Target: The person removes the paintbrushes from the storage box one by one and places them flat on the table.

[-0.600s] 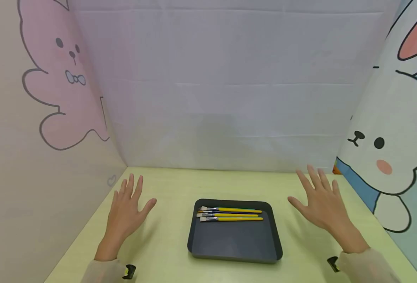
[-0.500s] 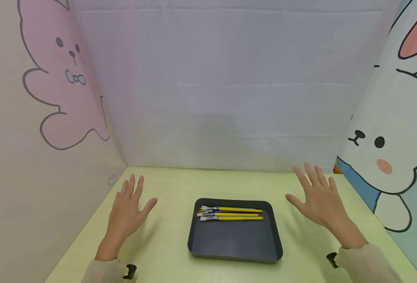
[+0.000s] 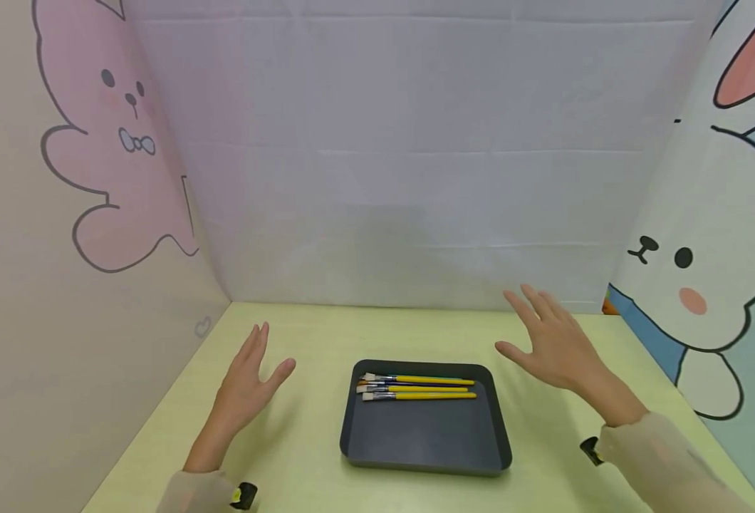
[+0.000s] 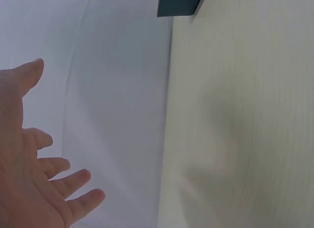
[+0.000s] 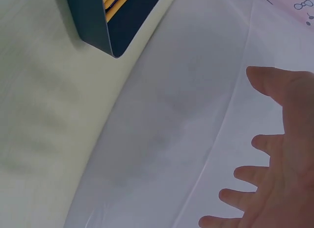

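A dark grey tray (image 3: 425, 445) lies on the table in the head view. Along its far side lie several paintbrushes (image 3: 419, 389), mostly yellow-handled with pale bristles pointing left. My left hand (image 3: 244, 392) hovers over the table to the left of the tray, fingers extended and thumb apart, touching nothing. To the tray's right, my right hand (image 3: 557, 342) is raised above the table with its fingers spread, holding nothing. The left wrist view catches only a corner of the tray (image 4: 180, 3); the right wrist view shows the tray's end (image 5: 93, 22) and some yellow handles (image 5: 117, 6).
The pale yellow table (image 3: 313, 335) meets a white cloth wall (image 3: 377, 178) at the back. Side panels with a pink cartoon figure (image 3: 121, 157) and a white rabbit (image 3: 704, 271) stand left and right. Dark wrist devices show at both sleeves.
Both hands have moved inward toward the tray, the right one further and also slightly up. The tray and paintbrushes have stayed where they were.
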A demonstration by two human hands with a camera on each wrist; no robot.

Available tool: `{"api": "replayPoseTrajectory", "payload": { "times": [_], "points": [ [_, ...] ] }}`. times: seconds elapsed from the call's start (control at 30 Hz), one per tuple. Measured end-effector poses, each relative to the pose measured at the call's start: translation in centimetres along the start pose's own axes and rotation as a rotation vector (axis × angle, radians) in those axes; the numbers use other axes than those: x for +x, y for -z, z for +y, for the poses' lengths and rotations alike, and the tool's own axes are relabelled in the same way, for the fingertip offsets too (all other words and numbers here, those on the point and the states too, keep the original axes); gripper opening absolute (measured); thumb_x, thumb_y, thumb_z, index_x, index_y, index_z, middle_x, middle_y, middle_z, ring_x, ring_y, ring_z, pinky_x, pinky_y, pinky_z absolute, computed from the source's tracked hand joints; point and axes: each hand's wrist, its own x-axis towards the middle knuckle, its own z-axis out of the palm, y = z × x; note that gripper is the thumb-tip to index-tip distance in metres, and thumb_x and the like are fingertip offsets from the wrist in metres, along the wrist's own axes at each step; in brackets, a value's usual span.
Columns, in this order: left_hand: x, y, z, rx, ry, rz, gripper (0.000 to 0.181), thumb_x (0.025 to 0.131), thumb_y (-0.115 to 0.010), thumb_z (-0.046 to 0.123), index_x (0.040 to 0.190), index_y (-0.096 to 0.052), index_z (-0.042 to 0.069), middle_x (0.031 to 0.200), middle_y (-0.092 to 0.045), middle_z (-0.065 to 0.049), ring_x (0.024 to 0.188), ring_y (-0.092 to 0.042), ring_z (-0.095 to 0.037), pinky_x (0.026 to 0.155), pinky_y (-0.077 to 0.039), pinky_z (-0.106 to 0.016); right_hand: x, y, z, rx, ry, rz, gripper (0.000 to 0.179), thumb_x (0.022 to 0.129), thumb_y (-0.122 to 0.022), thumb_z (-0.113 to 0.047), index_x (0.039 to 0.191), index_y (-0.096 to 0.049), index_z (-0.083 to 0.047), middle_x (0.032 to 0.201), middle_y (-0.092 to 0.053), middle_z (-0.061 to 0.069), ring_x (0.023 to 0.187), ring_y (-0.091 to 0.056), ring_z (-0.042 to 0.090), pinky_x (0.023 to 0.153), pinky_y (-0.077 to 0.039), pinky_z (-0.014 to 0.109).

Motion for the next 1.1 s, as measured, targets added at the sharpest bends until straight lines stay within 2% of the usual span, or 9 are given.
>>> {"api": "replayPoseTrajectory", "payload": {
  "times": [0.23,0.43,0.5,0.7,0.87,1.1],
  "points": [
    [-0.5,-1.8,0.9,-0.104,-0.006,-0.014,0.094,0.105,-0.063,0.054,0.172,-0.013,0.011,0.177,-0.012,-0.021,0.159,-0.016,-0.050,0.117,-0.023,-0.077,1.2,0.3,-1.2,0.095,0.003,-0.072,0.088,0.098,-0.074,-0.049,0.167,-0.034,-0.011,0.168,-0.032,0.026,0.149,-0.034,0.054,0.105,-0.041,0.074],
    [-1.2,-3.3,2.1,-0.230,0.000,-0.037,0.097,0.101,-0.070,0.051,0.172,-0.017,0.013,0.175,-0.021,-0.017,0.154,-0.033,-0.045,0.117,-0.038,-0.064,2.1,-0.3,-1.8,0.164,0.003,-0.112,0.087,0.099,-0.073,-0.050,0.167,-0.034,-0.012,0.167,-0.034,0.025,0.148,-0.037,0.053,0.102,-0.044,0.073],
    [-1.3,-3.8,2.6,-0.267,0.005,-0.048,0.098,0.100,-0.073,0.051,0.172,-0.018,0.014,0.175,-0.023,-0.016,0.153,-0.037,-0.044,0.117,-0.040,-0.061,2.3,-0.4,-2.0,0.183,0.006,-0.120,0.086,0.099,-0.073,-0.049,0.167,-0.034,-0.012,0.166,-0.036,0.025,0.147,-0.038,0.053,0.101,-0.045,0.073],
    [-1.6,-5.0,4.0,-0.342,0.015,-0.080,0.099,0.097,-0.077,0.049,0.171,-0.021,0.016,0.174,-0.027,-0.013,0.154,-0.036,-0.040,0.119,-0.039,-0.057,3.0,-0.9,-2.6,0.262,0.034,-0.139,0.083,0.099,-0.075,-0.047,0.165,-0.038,-0.013,0.162,-0.042,0.023,0.144,-0.043,0.050,0.101,-0.046,0.071],
    [-2.0,-5.9,4.9,-0.391,0.066,-0.131,0.101,0.094,-0.081,0.048,0.171,-0.023,0.020,0.173,-0.029,-0.010,0.154,-0.037,-0.038,0.119,-0.039,-0.056,3.6,-1.6,-3.2,0.316,0.058,-0.165,0.080,0.099,-0.077,-0.042,0.164,-0.040,-0.013,0.160,-0.044,0.022,0.142,-0.046,0.047,0.103,-0.046,0.068],
    [-2.7,-6.8,5.8,-0.441,0.074,-0.180,0.102,0.090,-0.087,0.041,0.170,-0.027,0.017,0.172,-0.032,-0.012,0.153,-0.039,-0.039,0.119,-0.039,-0.056,4.2,-2.7,-4.4,0.350,0.065,-0.208,0.075,0.099,-0.077,-0.038,0.161,-0.044,-0.013,0.158,-0.047,0.020,0.140,-0.050,0.044,0.103,-0.048,0.066]
  ]
}}
